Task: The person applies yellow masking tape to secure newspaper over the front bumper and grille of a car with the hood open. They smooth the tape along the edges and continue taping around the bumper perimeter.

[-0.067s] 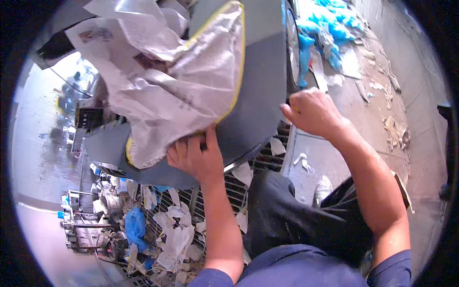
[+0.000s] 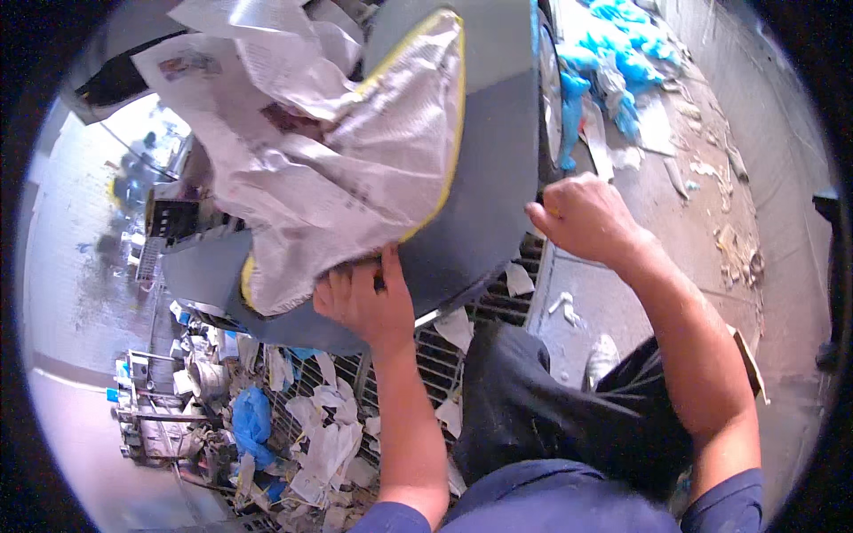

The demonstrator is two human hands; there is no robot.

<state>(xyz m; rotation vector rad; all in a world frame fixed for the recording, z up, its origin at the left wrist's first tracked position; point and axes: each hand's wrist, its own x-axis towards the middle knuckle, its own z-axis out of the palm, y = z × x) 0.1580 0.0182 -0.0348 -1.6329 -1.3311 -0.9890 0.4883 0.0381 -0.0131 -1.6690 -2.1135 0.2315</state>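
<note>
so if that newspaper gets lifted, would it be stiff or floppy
Probably floppy: the newspaper is full of creases. Its thin sheets look light and easily torn. The yellow strip along its edge may resist lifting.

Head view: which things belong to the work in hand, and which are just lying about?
Seemingly in use: crumpled printed paper; its yellow edging; grey panel; left hand, at the paper's lower edge.

Lying about: blue plastic bundle; paper scraps; light-blue plastic pile.

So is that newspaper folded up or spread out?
Spread out, though creased: the newspaper covers a broad area, with yellow tape along parts of its edge.
</note>
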